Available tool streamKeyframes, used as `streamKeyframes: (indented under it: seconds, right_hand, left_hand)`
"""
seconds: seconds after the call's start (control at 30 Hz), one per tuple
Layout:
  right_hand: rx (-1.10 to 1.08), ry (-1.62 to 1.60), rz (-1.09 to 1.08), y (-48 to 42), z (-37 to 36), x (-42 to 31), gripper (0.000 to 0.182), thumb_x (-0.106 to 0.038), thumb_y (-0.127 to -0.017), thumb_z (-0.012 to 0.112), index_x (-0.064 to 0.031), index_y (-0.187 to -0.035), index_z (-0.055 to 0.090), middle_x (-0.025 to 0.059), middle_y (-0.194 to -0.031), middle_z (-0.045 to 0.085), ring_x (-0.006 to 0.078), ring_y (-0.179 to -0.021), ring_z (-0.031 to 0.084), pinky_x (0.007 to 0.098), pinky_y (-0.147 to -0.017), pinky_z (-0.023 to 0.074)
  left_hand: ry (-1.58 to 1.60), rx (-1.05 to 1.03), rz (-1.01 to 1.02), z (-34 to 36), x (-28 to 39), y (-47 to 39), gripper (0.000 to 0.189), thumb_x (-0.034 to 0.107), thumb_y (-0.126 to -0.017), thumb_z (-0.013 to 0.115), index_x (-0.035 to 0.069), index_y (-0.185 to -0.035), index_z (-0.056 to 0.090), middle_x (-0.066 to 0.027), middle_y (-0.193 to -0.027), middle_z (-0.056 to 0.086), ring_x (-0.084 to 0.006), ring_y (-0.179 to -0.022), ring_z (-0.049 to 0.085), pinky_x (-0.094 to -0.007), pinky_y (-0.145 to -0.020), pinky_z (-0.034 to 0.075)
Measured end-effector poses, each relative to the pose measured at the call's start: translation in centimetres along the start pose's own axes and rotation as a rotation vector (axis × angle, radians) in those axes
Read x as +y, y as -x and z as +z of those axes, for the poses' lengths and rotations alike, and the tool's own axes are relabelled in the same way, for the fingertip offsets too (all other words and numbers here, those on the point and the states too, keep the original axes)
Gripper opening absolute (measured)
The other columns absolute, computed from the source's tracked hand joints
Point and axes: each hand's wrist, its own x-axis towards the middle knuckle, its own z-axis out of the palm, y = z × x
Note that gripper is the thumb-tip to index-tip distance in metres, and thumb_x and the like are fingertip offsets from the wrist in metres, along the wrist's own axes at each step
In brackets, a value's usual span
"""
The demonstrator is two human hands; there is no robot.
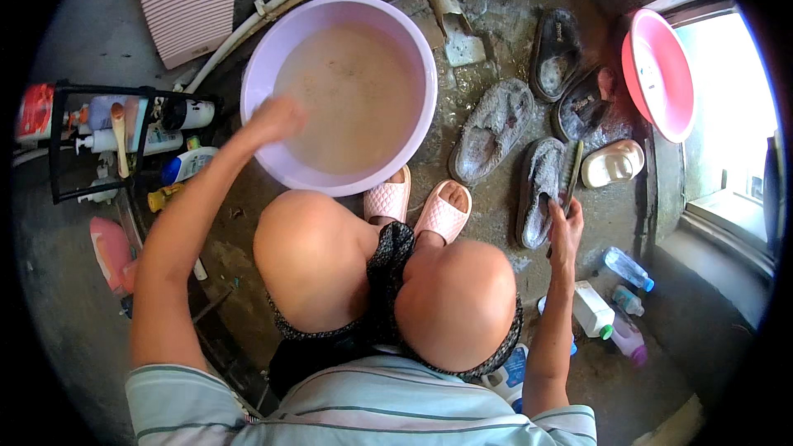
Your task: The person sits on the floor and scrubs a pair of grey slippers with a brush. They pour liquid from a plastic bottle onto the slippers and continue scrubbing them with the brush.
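Note:
My right hand (567,226) grips a scrub brush (571,176), its bristles beside a wet grey fuzzy slipper (540,189) on the floor. That slipper's mate (494,130) lies to its left. Over the near-left rim of a large lilac basin (427,83) is my left hand (282,119), blurred by motion; its fingers cannot be made out. Cloudy brownish water (353,99) fills much of the basin. Two dark slippers, one farther off (556,52) and one nearer (581,108), lie beyond the grey pair. A shiny beige dish (613,164) sits right of the brush.
A pink basin (660,74) leans by the bright opening at right. Several bottles, including a white one (593,310), lie near my right forearm. At left stands a black-framed rack (56,142) of toiletries. Pipes (232,40) run behind the lilac basin, beside a ribbed pink panel (192,6).

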Motion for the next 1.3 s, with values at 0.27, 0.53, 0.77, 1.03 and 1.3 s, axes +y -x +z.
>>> streamKeyframes:
  seconds: [0.27,0.53,0.77,1.03,1.3]
  right_hand:
    - [0.077,-0.095,0.197,7.6,-4.0,0.8,0.03,-0.022,-0.083,0.065,-0.0042,-0.105,0.053,-0.0036,-0.056,0.043,0.0055,-0.038,0.036,0.0221,-0.034,0.0277]
    - [0.014,-0.171,0.035,7.6,-2.2,1.1,0.029,-0.017,-0.083,0.066,-0.0016,-0.104,0.054,-0.0031,-0.072,0.051,0.0055,-0.057,0.043,0.0217,-0.049,0.0344]
    - [-0.019,-0.211,0.006,6.9,-1.2,0.7,0.026,-0.014,-0.082,0.065,0.0001,-0.101,0.055,0.0009,-0.085,0.057,0.0095,-0.072,0.048,0.0253,-0.064,0.0405]
    - [0.054,-0.267,-0.154,4.7,-0.1,3.5,0.021,-0.013,-0.082,0.065,-0.0034,-0.096,0.054,-0.0049,-0.065,0.048,0.0038,-0.048,0.037,0.0221,-0.041,0.0272]
    - [0.136,-0.126,-0.122,5.4,-2.5,2.5,0.033,-0.017,-0.077,0.067,0.0028,-0.101,0.055,0.0087,-0.086,0.062,0.017,-0.079,0.056,0.0318,-0.074,0.0452]
  left_hand:
    - [1.214,-0.498,-0.504,7.2,-1.1,21.4,0.044,0.019,-0.081,0.068,0.005,-0.121,0.056,-0.0067,-0.117,0.06,-0.0132,-0.107,0.053,-0.0299,-0.084,0.046]
    - [1.306,-0.365,-0.22,9.6,-2.2,23.3,0.026,0.011,-0.082,0.064,0.003,-0.106,0.065,-0.0048,-0.12,0.057,-0.0155,-0.112,0.048,-0.0287,-0.095,0.034]
    - [1.324,-0.1,-0.171,11.1,-2.7,27.1,0.013,0.006,-0.079,0.068,0.002,-0.09,0.065,-0.0025,-0.106,0.051,-0.0146,-0.1,0.046,-0.0273,-0.091,0.032]
    - [1.278,0.143,-0.387,12.1,-4.9,31.9,0.019,0.006,-0.076,0.068,0.005,-0.093,0.061,-0.003,-0.088,0.059,-0.0142,-0.085,0.054,-0.0252,-0.078,0.04]
    - [1.289,0.318,-0.309,9.5,-9.5,40.3,0.017,-0.003,-0.07,0.072,0.001,-0.083,0.063,-0.003,-0.086,0.052,-0.0155,-0.086,0.056,-0.0284,-0.081,0.044]
